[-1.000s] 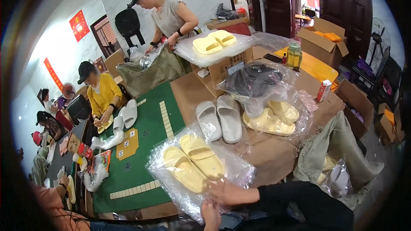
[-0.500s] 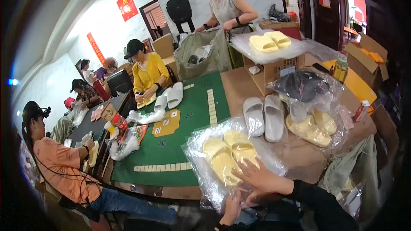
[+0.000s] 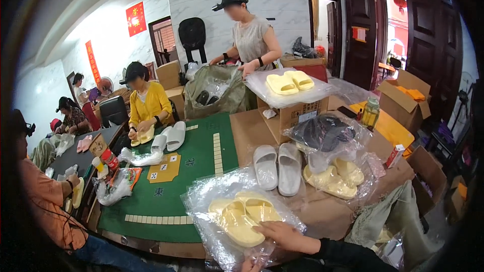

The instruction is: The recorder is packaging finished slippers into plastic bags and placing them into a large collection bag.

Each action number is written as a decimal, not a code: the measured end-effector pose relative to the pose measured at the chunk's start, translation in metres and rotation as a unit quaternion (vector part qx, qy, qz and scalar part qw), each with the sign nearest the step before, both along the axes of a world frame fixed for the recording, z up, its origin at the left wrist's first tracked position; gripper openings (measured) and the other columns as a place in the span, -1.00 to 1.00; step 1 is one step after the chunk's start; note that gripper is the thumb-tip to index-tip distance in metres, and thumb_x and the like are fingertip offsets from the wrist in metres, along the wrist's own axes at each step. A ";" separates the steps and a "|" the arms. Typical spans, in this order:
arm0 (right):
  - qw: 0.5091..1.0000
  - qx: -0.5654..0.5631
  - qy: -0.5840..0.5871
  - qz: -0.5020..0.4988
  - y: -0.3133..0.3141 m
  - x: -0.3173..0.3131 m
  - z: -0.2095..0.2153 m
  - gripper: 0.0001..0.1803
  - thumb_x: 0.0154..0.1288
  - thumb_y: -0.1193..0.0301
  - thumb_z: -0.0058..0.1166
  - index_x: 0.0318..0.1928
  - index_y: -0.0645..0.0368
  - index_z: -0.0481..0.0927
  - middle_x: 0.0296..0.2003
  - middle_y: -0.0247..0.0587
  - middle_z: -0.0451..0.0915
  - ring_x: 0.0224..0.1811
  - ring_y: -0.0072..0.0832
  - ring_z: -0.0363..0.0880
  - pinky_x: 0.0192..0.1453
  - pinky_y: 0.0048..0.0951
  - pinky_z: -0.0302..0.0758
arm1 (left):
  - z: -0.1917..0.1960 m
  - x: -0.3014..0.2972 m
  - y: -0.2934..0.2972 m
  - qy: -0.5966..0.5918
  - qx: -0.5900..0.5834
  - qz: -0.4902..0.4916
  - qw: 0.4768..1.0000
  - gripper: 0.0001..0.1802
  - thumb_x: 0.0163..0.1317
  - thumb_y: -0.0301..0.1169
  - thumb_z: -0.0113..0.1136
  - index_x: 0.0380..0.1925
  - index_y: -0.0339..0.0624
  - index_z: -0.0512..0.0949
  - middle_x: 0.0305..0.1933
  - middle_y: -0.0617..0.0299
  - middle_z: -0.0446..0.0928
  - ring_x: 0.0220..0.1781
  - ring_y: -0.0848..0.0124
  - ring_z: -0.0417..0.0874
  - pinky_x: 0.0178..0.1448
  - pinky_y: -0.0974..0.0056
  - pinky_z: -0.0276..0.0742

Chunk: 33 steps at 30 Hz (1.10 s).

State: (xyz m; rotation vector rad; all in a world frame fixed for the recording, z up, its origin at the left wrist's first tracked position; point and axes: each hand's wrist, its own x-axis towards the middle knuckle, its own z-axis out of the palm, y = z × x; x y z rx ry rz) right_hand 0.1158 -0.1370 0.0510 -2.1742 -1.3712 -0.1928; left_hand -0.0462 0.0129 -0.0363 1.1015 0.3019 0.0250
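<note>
Green-topped table [image 3: 201, 171]: bagged yellow slippers [image 3: 244, 216], 2 grey slippers [image 3: 278, 167], tile rows [image 3: 217, 146], cardboard boxes [image 3: 290, 113].

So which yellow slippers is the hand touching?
The pale yellow pair in the clear plastic bag nearest the camera, under the right hand. The other yellow pairs lie farther off, untouched.

A crinkled clear plastic bag [image 3: 212, 211] holding a pale yellow pair lies at the desk's six o'clock edge. Toward three o'clock, more clear bags [image 3: 327, 171] cover dark and yellow pairs. At twelve o'clock a brown cardboard box [image 3: 292, 113] stands under another clear sheet. An open brown carton [image 3: 406, 103] sits at two o'clock. Red paper signs [image 3: 136, 18] hang on the wall around ten o'clock.
</note>
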 end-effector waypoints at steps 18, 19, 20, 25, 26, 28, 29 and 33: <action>0.735 0.524 0.430 0.028 -0.021 0.067 0.122 -0.50 0.18 0.50 0.14 0.16 0.13 0.39 0.09 -0.07 0.48 0.18 -0.33 0.42 0.23 -0.31 0.36 | -0.019 0.020 0.063 -0.057 0.750 0.055 0.657 -0.65 0.12 -0.30 0.23 -0.04 0.09 0.58 0.27 0.05 0.33 0.38 -0.09 0.16 0.39 -0.27 -0.10; 0.906 0.380 0.179 -0.054 -0.025 0.078 0.124 -0.50 0.18 0.48 0.14 0.16 0.12 0.39 0.10 -0.03 0.46 0.19 -0.24 0.41 0.24 -0.28 0.35 | -0.027 0.021 0.067 -0.065 0.726 0.088 0.678 -0.65 0.12 -0.29 0.23 -0.04 0.09 0.58 0.29 0.01 0.31 0.38 -0.10 0.14 0.39 -0.29 -0.10; 0.969 0.188 -0.087 -0.138 -0.025 0.084 0.120 -0.50 0.17 0.47 0.14 0.16 0.11 0.39 0.12 0.02 0.45 0.21 -0.14 0.40 0.25 -0.25 0.34 | -0.034 0.019 0.070 -0.072 0.702 0.120 0.699 -0.65 0.12 -0.28 0.24 -0.04 0.08 0.58 0.30 -0.02 0.29 0.39 -0.12 0.12 0.38 -0.31 -0.11; 0.952 -0.062 0.047 -0.295 -0.023 0.122 -0.002 -0.49 0.17 0.27 0.07 0.18 -0.05 0.41 0.14 0.01 0.40 0.20 0.06 0.35 0.14 0.19 0.29 | -0.038 0.024 0.071 -0.009 0.731 0.150 0.666 -0.50 0.10 -0.17 0.27 0.09 0.09 0.52 0.41 -0.19 0.08 0.43 -0.28 -0.05 0.41 -0.34 -0.17; 0.953 -0.057 0.055 -0.294 -0.028 0.118 -0.009 -0.49 0.17 0.27 0.07 0.18 -0.05 0.41 0.14 0.01 0.40 0.20 0.06 0.35 0.14 0.19 0.29 | -0.037 0.026 0.075 -0.005 0.736 0.146 0.661 -0.50 0.10 -0.17 0.27 0.09 0.09 0.52 0.41 -0.19 0.08 0.43 -0.28 -0.05 0.41 -0.34 -0.17; 0.928 -0.278 0.029 -0.248 -0.035 0.103 -0.011 -0.56 0.24 0.25 -0.04 0.16 -0.10 0.45 0.16 0.02 0.39 0.22 0.04 0.32 0.13 0.26 0.24 | -0.029 0.025 0.080 0.031 0.766 0.160 0.622 -0.46 0.09 -0.15 0.28 0.13 0.10 0.49 0.43 -0.24 0.00 0.44 -0.30 -0.09 0.39 -0.37 -0.15; 0.931 -0.270 0.029 -0.242 -0.032 0.099 -0.014 -0.56 0.24 0.25 -0.04 0.16 -0.10 0.45 0.16 0.02 0.39 0.22 0.04 0.32 0.13 0.26 0.24 | -0.030 0.022 0.086 0.081 0.769 0.156 0.614 -0.41 0.07 -0.14 0.29 0.16 0.07 0.48 0.43 -0.34 -0.05 0.41 -0.35 -0.05 0.38 -0.35 -0.10; 0.920 -0.269 -0.033 -0.282 -0.027 0.097 -0.033 -0.51 0.24 0.25 -0.06 0.21 -0.09 0.44 0.21 0.12 0.33 0.24 0.14 0.28 0.17 0.32 0.17 | -0.045 0.020 0.103 -0.023 0.658 0.259 0.707 -0.35 0.05 -0.15 0.33 0.19 0.02 0.44 0.39 -0.43 -0.03 0.38 -0.35 0.02 0.37 -0.28 0.00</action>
